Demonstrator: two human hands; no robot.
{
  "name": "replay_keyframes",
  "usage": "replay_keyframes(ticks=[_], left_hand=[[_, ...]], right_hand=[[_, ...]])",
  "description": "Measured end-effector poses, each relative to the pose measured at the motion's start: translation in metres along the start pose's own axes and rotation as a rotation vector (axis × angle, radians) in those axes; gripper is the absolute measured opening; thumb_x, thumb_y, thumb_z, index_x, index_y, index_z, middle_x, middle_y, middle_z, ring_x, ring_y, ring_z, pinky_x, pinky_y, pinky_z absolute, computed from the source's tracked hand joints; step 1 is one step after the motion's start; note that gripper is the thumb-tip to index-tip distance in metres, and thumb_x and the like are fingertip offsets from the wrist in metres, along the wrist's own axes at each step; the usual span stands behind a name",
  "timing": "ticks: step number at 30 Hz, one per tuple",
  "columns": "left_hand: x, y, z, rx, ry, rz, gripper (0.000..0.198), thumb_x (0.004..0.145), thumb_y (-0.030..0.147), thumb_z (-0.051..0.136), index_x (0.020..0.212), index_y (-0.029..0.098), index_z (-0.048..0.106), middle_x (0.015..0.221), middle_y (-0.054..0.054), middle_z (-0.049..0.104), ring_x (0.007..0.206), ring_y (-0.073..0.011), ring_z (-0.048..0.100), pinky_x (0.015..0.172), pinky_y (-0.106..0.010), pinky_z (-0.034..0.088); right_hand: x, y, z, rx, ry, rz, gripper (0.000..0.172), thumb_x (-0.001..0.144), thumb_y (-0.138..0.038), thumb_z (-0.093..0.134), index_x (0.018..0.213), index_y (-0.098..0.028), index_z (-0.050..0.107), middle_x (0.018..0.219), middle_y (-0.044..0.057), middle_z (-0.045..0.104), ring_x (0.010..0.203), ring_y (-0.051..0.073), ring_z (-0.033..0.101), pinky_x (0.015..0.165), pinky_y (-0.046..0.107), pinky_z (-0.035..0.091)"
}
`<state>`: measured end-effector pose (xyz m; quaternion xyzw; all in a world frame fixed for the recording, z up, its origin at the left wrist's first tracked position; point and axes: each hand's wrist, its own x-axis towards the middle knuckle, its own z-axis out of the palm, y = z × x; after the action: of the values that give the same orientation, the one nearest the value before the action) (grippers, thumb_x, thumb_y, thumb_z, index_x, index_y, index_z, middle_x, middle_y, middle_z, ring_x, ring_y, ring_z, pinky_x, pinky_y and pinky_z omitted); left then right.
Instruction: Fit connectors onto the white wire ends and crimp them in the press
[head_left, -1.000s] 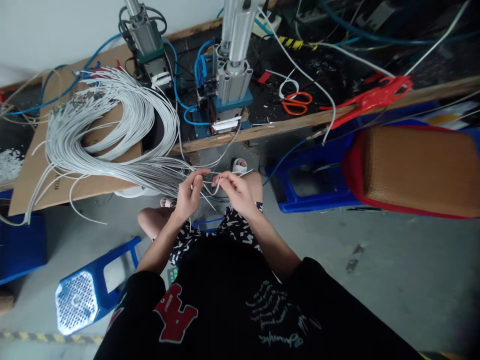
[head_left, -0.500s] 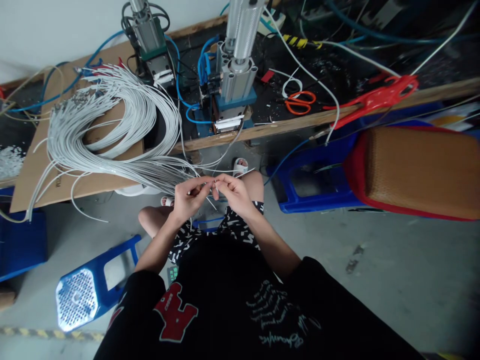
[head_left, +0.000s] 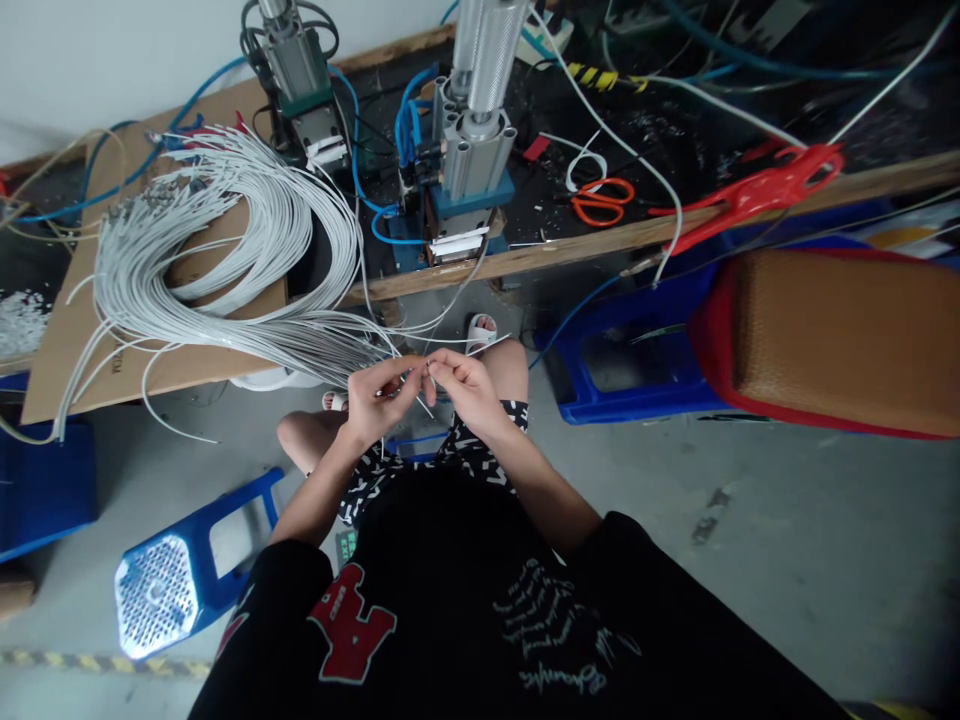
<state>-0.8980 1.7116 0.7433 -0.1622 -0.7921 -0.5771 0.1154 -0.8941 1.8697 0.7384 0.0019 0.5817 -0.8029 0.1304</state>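
My left hand and my right hand meet above my lap, fingertips pinched close together. Between them is the end of a thin white cable; its tip is mostly hidden by the fingers and too small to make out. A short piece of cable sticks out below the left fingers. Just to the left, a large coiled bundle of white cables lies over a cardboard sheet, its loose ends reaching to my left hand.
Two pneumatic presses stand on the bench's near part. Orange-handled scissors and a red tool lie to their right. Blue stools stand on the floor at left and right, the right one with a brown cushion.
Both hands stay nearly in place, with only slight finger movement at the cable end. The whole view has shifted very slightly.
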Motion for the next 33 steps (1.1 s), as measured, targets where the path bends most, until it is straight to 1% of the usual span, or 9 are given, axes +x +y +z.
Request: replay_keyframes(ticks=[2, 5, 9, 11, 14, 19, 24, 28, 33], left_hand=[[0.0, 0.0, 0.0, -0.014, 0.005, 0.012, 0.016, 0.088, 0.026, 0.072, 0.099, 0.018, 0.081, 0.052, 0.007, 0.05, 0.046, -0.0058, 0.029, 0.048, -0.022, 0.026], [0.0, 0.002, 0.001, -0.037, -0.005, -0.004, 0.016, 0.088, 0.026, 0.073, 0.099, 0.018, 0.081, 0.051, 0.009, 0.041, 0.046, -0.0056, 0.026, 0.047, -0.022, 0.024], [0.002, 0.004, 0.001, -0.121, -0.044, -0.161, 0.019, 0.088, 0.034, 0.075, 0.096, 0.018, 0.079, 0.052, 0.01, 0.031, 0.048, -0.0059, 0.023, 0.048, -0.023, 0.022], [0.003, 0.004, 0.0, -0.186, -0.06, -0.233, 0.021, 0.087, 0.038, 0.076, 0.093, 0.018, 0.077, 0.053, 0.01, 0.03, 0.048, -0.0059, 0.023, 0.048, -0.023, 0.021], [0.006, 0.003, -0.001, -0.249, -0.102, -0.288, 0.022, 0.087, 0.039, 0.076, 0.093, 0.018, 0.076, 0.054, 0.009, 0.03, 0.049, -0.006, 0.022, 0.048, -0.024, 0.019], [0.012, 0.005, -0.005, -0.255, -0.164, -0.293, 0.022, 0.089, 0.038, 0.075, 0.098, 0.017, 0.077, 0.054, 0.009, 0.026, 0.049, -0.0062, 0.02, 0.048, -0.025, 0.016], [0.013, 0.005, -0.009, -0.246, -0.2, -0.267, 0.021, 0.089, 0.036, 0.074, 0.096, 0.016, 0.077, 0.053, 0.009, 0.028, 0.049, -0.0057, 0.02, 0.047, -0.024, 0.016], [0.013, 0.004, -0.01, -0.216, -0.192, -0.252, 0.018, 0.087, 0.034, 0.076, 0.09, 0.016, 0.076, 0.053, 0.009, 0.029, 0.049, -0.0053, 0.022, 0.048, -0.023, 0.018], [0.011, 0.002, -0.009, -0.188, -0.163, -0.253, 0.019, 0.089, 0.035, 0.073, 0.087, 0.016, 0.073, 0.053, 0.009, 0.031, 0.049, -0.0056, 0.023, 0.048, -0.023, 0.02]], right_hand=[[0.0, 0.001, 0.0, 0.011, -0.002, 0.006, 0.046, 0.083, -0.066, 0.07, 0.079, -0.021, 0.061, 0.052, -0.005, 0.058, 0.05, 0.011, 0.051, 0.058, 0.027, 0.043], [-0.001, 0.003, 0.0, 0.02, 0.002, 0.007, 0.044, 0.084, -0.065, 0.069, 0.08, -0.021, 0.061, 0.052, -0.005, 0.058, 0.05, 0.011, 0.051, 0.058, 0.027, 0.043], [-0.001, 0.004, -0.002, -0.006, -0.007, -0.015, 0.042, 0.086, -0.062, 0.069, 0.082, -0.021, 0.063, 0.053, -0.005, 0.059, 0.051, 0.011, 0.052, 0.057, 0.026, 0.043], [-0.001, 0.002, -0.003, -0.03, -0.019, -0.029, 0.042, 0.086, -0.061, 0.07, 0.082, -0.02, 0.064, 0.055, -0.004, 0.06, 0.052, 0.011, 0.053, 0.057, 0.026, 0.043], [-0.001, -0.001, -0.005, -0.061, -0.023, -0.031, 0.041, 0.085, -0.061, 0.071, 0.083, -0.02, 0.065, 0.056, -0.004, 0.061, 0.052, 0.011, 0.054, 0.056, 0.026, 0.045], [-0.001, -0.004, -0.008, -0.089, 0.0, -0.054, 0.038, 0.085, -0.058, 0.072, 0.082, -0.02, 0.066, 0.058, -0.003, 0.063, 0.053, 0.011, 0.056, 0.056, 0.026, 0.048], [0.0, -0.001, -0.009, -0.07, -0.02, -0.092, 0.035, 0.086, -0.054, 0.073, 0.083, -0.019, 0.068, 0.06, -0.002, 0.066, 0.054, 0.011, 0.059, 0.057, 0.025, 0.049], [0.0, 0.004, -0.013, -0.125, -0.031, -0.101, 0.034, 0.089, -0.052, 0.07, 0.085, -0.018, 0.07, 0.063, -0.001, 0.068, 0.057, 0.011, 0.061, 0.06, 0.024, 0.05], [-0.004, 0.002, -0.015, -0.275, -0.086, -0.129, 0.027, 0.093, -0.043, 0.068, 0.088, -0.018, 0.074, 0.076, 0.002, 0.075, 0.069, 0.013, 0.068, 0.07, 0.026, 0.055]])
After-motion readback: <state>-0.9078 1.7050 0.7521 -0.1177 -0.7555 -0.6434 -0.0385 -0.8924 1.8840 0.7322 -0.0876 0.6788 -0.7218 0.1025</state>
